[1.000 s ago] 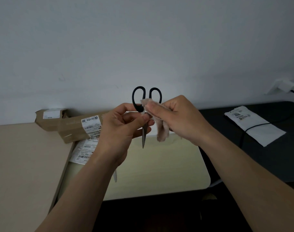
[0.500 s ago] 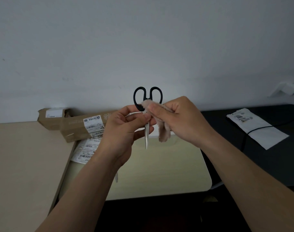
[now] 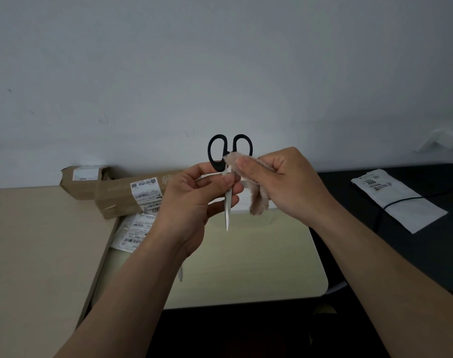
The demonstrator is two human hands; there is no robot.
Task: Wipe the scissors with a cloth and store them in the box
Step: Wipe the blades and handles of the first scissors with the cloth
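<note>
A plain grey-white wall (image 3: 220,60) filled the upper half of the view. Below it a beige table (image 3: 26,241) lay at the left, a pale yellow surface with rounded corners (image 3: 259,259) sat in the middle, and a black desk (image 3: 432,249) stood at the right. A long cardboard box (image 3: 122,195) with a white label lay against the wall at the table's far edge, with a smaller cardboard box (image 3: 78,179) just behind it to the left and some labelled packets (image 3: 135,231) just in front of it. A flat white packet (image 3: 401,202) rested on the black desk, well apart from the rest. Both forearms reached in from below and met in mid-air above the pale surface. The left hand (image 3: 192,202) held the scissors (image 3: 227,208) upright, thumb and fingers curled and pinching them just below the black handles. The handle loops stood up against the wall and the closed blades pointed straight down. The right hand (image 3: 284,182) had its fingers curled around a fuzzy pinkish cloth (image 3: 257,200), pressing its upper part against the scissors near the handles. The loose end hung down just beside the blades. The scissors were in the air, clear of both boxes.
</note>
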